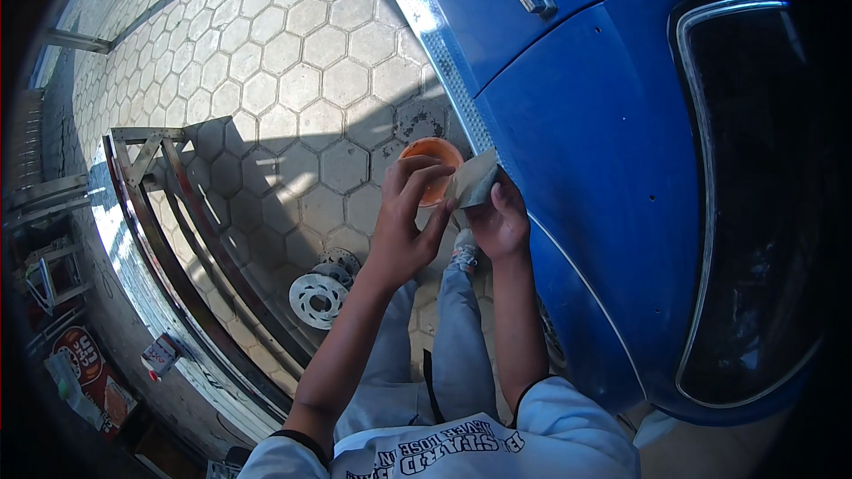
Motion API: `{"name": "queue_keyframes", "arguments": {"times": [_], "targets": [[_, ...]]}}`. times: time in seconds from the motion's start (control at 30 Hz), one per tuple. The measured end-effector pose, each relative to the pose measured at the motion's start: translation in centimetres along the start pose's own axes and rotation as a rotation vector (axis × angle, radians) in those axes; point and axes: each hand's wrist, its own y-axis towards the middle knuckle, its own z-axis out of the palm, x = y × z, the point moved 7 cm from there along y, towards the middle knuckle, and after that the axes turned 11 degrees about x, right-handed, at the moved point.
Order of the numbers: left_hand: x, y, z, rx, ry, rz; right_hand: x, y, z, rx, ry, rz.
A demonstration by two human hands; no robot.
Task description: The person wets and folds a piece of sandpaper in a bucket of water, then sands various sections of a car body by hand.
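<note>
A small folded sheet of tan and grey paper [473, 179], perhaps sandpaper, is between my hands beside the blue car body [599, 137]. My left hand [411, 217] has its thumb and fingertips closed on the sheet's left edge. My right hand [497, 222] grips the sheet from underneath, thumb up. An orange bucket [417, 149] sits on the paving beyond my hands, partly hidden by them.
A long bench-like metal frame [160, 222] runs along my left, with a small box [160, 356] near it. Metal brake discs [317, 300] lie on the hexagonal pavers [297, 80] by my legs. The car's dark window [750, 195] is at the right.
</note>
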Motion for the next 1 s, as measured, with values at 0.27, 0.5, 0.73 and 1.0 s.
{"name": "queue_keyframes", "arguments": {"times": [0.27,0.5,0.73,1.0], "targets": [[0.1,0.2,0.2,-0.012,-0.058,-0.008,0.3,0.3,0.6,0.083,-0.681,0.141],[3.3,0.0,0.9,-0.02,-0.329,-0.188,0.6,0.7,1.4,0.084,-0.631,0.155],[2.5,0.5,1.1,-0.017,-0.435,-0.146,1.4,1.0,1.4,0.103,-0.767,0.123],[1.7,0.6,0.8,-0.05,-0.347,-0.096,2.1,1.0,2.4,0.152,-0.841,0.095]]}}
